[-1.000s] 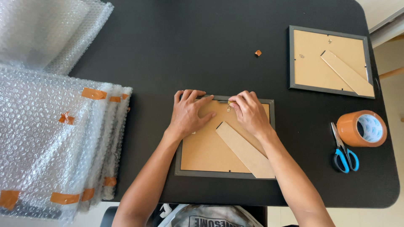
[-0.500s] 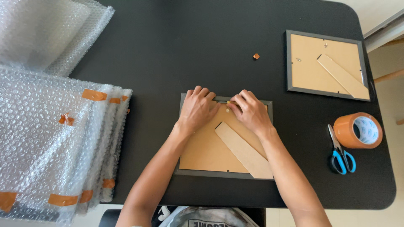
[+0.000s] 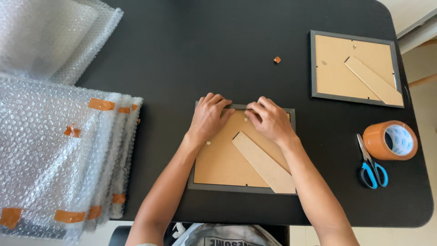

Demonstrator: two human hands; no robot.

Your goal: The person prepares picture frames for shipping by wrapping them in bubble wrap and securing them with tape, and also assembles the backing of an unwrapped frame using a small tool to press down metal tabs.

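Observation:
A dark picture frame (image 3: 236, 187) lies face down on the black table (image 3: 205, 54), its tan backing board and cardboard stand (image 3: 264, 162) facing up. My left hand (image 3: 208, 117) rests on the frame's upper left part, fingers curled over the far edge. My right hand (image 3: 269, 119) presses on the upper middle of the backing, fingertips by a small metal tab near the far edge. Both hands touch the frame; neither lifts it.
A second face-down frame (image 3: 355, 68) lies at the back right. An orange tape roll (image 3: 390, 140) and blue-handled scissors (image 3: 372, 165) sit at the right edge. A small tape scrap (image 3: 277, 59) lies mid-table. Bubble-wrapped, taped packages (image 3: 59, 155) are stacked at left, loose bubble wrap (image 3: 50, 36) behind.
Both hands have stayed on the frame's far edge with small finger shifts. The view moved slightly; the frame has not moved.

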